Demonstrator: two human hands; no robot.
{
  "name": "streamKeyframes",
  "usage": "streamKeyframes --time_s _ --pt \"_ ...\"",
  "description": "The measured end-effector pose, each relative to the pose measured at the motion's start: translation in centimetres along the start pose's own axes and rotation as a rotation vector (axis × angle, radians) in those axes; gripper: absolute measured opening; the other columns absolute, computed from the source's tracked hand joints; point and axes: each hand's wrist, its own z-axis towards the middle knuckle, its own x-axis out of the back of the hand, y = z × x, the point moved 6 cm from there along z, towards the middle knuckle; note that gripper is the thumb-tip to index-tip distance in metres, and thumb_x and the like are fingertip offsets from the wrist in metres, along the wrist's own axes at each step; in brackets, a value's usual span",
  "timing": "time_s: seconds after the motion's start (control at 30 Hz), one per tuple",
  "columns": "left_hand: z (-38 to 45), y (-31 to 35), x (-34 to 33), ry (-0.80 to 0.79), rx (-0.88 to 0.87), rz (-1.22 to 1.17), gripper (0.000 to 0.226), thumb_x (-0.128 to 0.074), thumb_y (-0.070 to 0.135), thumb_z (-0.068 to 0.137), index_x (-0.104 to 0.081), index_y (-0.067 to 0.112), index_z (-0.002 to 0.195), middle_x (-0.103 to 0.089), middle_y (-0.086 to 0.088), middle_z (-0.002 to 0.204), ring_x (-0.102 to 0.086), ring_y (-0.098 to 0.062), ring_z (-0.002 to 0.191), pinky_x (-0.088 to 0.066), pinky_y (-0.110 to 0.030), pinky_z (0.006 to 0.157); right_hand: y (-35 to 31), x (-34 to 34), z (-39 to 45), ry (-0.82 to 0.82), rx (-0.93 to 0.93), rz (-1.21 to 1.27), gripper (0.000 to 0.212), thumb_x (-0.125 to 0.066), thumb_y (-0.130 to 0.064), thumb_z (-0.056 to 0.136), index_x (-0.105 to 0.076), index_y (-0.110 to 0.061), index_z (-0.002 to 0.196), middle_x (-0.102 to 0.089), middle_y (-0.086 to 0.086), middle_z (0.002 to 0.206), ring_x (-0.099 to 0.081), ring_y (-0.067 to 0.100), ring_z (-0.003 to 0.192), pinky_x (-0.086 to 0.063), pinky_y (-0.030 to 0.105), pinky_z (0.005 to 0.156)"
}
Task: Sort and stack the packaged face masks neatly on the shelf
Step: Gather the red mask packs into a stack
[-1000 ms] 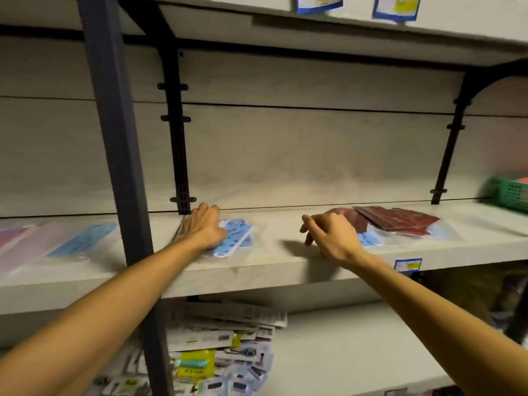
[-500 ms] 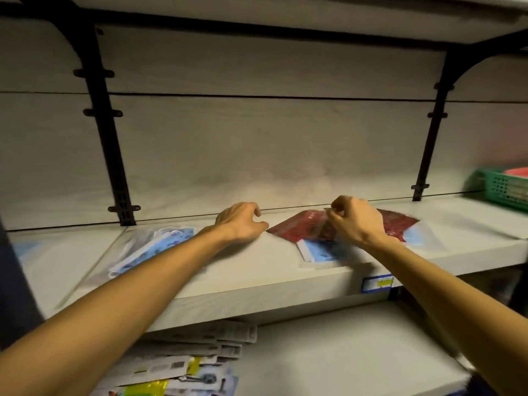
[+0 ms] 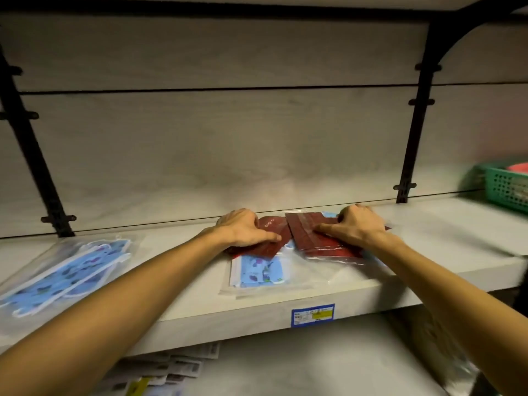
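Note:
Two dark red mask packs lie side by side on the shelf (image 3: 200,307), near the back wall. My left hand (image 3: 245,228) holds the left red pack (image 3: 270,242), thumb on top and fingers curled over its far edge. The right red pack (image 3: 314,241) is held the same way by my right hand (image 3: 357,227). Under both red packs lies a clear pack of blue patterned masks (image 3: 260,271), its front half showing. Another blue patterned pack (image 3: 65,275) lies flat at the shelf's left end, apart from both hands.
A green mesh basket (image 3: 505,187) stands at the far right of the shelf. Black brackets (image 3: 411,138) run up the back wall on both sides. A blue and yellow price label (image 3: 313,314) sits on the shelf's front edge. Several loose packets (image 3: 160,372) lie on the lower shelf.
My left hand left the blue pack at the left and moved right onto a red pack. My right hand came to hold the other red pack. The view shifted right and closer.

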Motion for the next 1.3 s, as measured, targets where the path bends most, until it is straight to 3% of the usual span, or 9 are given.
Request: streamKeyframes --time_s 0.2,0.4,0.57,0.63,0.8,0.9,1.07,1.2,1.3 --pt "1.3 -0.6 -0.7 0.059 0.102 -0.292 0.055 -0.093 0.055 0.054 -0.074 0.016 0.088 -0.077 -0.001 0.088 -0.072 -0.025 0.09 -0.057 -0.042 0.081 1.2 -0.4 1.4 0.025 0.035 0.124 0.056 -0.068 -0.073 0.073 -0.076 -0.019 0.088 -0.075 0.003 0.091 -0.068 0.025 0.086 -0.057 0.038 0.08" --pt "1.3 -1.4 -0.2 0.158 0.155 -0.35 0.046 -0.096 0.045 0.055 -0.071 0.018 0.082 -0.075 -0.003 0.087 -0.071 -0.024 0.086 -0.059 -0.041 0.082 1.9 -0.8 2.0 0.016 0.014 0.304 0.042 -0.078 -0.057 0.076 -0.075 -0.015 0.081 -0.075 0.002 0.08 -0.069 0.024 0.081 -0.056 0.035 0.074" --pt "0.3 -2.6 0.2 0.208 0.22 -0.45 0.051 -0.097 0.032 0.058 -0.064 0.017 0.094 -0.074 -0.009 0.097 -0.07 -0.028 0.089 -0.058 -0.044 0.086 1.9 -0.9 2.1 0.01 0.021 0.369 0.027 -0.077 -0.041 0.081 -0.069 -0.016 0.085 -0.074 0.004 0.087 -0.069 0.027 0.089 -0.056 0.043 0.085" --pt "-0.3 -3.2 0.2 0.215 0.257 -0.535 0.059 -0.098 0.025 0.058 -0.061 0.014 0.102 -0.074 -0.012 0.103 -0.071 -0.032 0.097 -0.057 -0.048 0.089 1.6 -0.8 1.8 0.013 0.035 0.354 0.027 -0.076 -0.043 0.081 -0.067 -0.017 0.085 -0.073 0.004 0.089 -0.068 0.027 0.09 -0.056 0.044 0.085" --pt "-2.1 -3.4 -0.1 0.167 0.324 -0.642 0.064 -0.098 0.014 0.058 -0.056 0.011 0.108 -0.072 -0.019 0.106 -0.071 -0.036 0.098 -0.058 -0.052 0.088 0.7 -0.5 0.9 -0.013 0.074 0.171 0.055 -0.068 -0.073 0.074 -0.07 -0.021 0.091 -0.072 0.003 0.093 -0.065 0.029 0.096 -0.054 0.043 0.089" --pt "-2.7 -3.1 0.6 0.193 0.321 -0.649 0.062 -0.096 0.008 0.058 -0.06 0.012 0.109 -0.072 -0.017 0.106 -0.072 -0.032 0.093 -0.061 -0.05 0.084 0.3 -0.3 0.4 -0.03 0.103 0.142 0.054 -0.069 -0.072 0.074 -0.068 -0.023 0.096 -0.072 0.003 0.098 -0.064 0.028 0.099 -0.052 0.045 0.092" --pt "-3.7 -3.2 1.6 0.236 0.315 -0.731 0.069 -0.093 -0.002 0.058 -0.062 0.009 0.118 -0.072 -0.015 0.107 -0.072 -0.033 0.097 -0.06 -0.051 0.084 0.0 0.2 -0.6 0.083 0.204 0.286 0.044 -0.079 -0.045 0.077 -0.061 -0.024 0.11 -0.07 0.002 0.108 -0.064 0.027 0.101 -0.053 0.041 0.086" --pt "-4.6 -3.4 1.9 0.211 0.312 -0.764 0.067 -0.092 -0.004 0.059 -0.062 0.008 0.118 -0.074 -0.015 0.104 -0.074 -0.033 0.093 -0.061 -0.052 0.083 -0.1 0.8 -0.6 0.102 0.263 0.545 0.054 -0.082 -0.017 0.078 -0.058 -0.017 0.126 -0.068 0.007 0.12 -0.064 0.026 0.104 -0.052 0.039 0.091" --pt "-5.4 -3.8 1.6 0.217 0.307 -0.754 0.063 -0.092 -0.004 0.061 -0.063 0.006 0.116 -0.073 -0.016 0.106 -0.073 -0.034 0.094 -0.061 -0.05 0.083 -0.1 0.6 -0.8 0.007 0.192 0.776 0.061 -0.081 -0.007 0.08 -0.053 -0.015 0.134 -0.066 0.008 0.116 -0.067 0.022 0.087 -0.059 0.036 0.075"
